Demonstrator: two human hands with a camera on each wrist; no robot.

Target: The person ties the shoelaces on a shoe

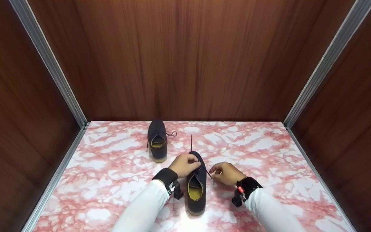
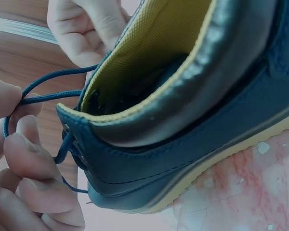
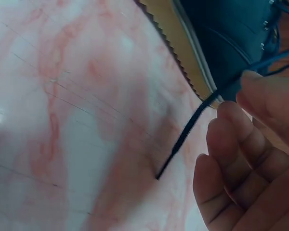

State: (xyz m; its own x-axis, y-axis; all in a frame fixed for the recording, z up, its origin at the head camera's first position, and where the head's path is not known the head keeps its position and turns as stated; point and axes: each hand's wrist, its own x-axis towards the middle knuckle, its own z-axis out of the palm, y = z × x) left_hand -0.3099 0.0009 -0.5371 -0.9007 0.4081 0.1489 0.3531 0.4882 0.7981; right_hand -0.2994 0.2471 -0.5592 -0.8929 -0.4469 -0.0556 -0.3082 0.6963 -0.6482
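A dark navy lace-up shoe (image 1: 197, 206) with a yellow lining stands upright between the hands, toe pointing away. My left hand (image 1: 185, 165) is over its lacing, and in the left wrist view thumb and finger pinch a looped part of the blue shoelace (image 2: 58, 96). To the shoe's right, my right hand (image 1: 227, 173) pinches another length of shoelace (image 3: 192, 120) near its end, whose thin tip hangs free below the fingers. This length slants from the lacing down to the right hand. The eyelets are partly hidden by the left hand in the head view.
A matching dark shoe (image 1: 157, 154) stands behind to the left, its lace looped out to the right. A thin dark lace-like strand (image 1: 191, 141) extends beyond the near shoe's toe. Brown wood-look panels (image 1: 185, 64) enclose the red-and-white marbled surface (image 1: 108, 187).
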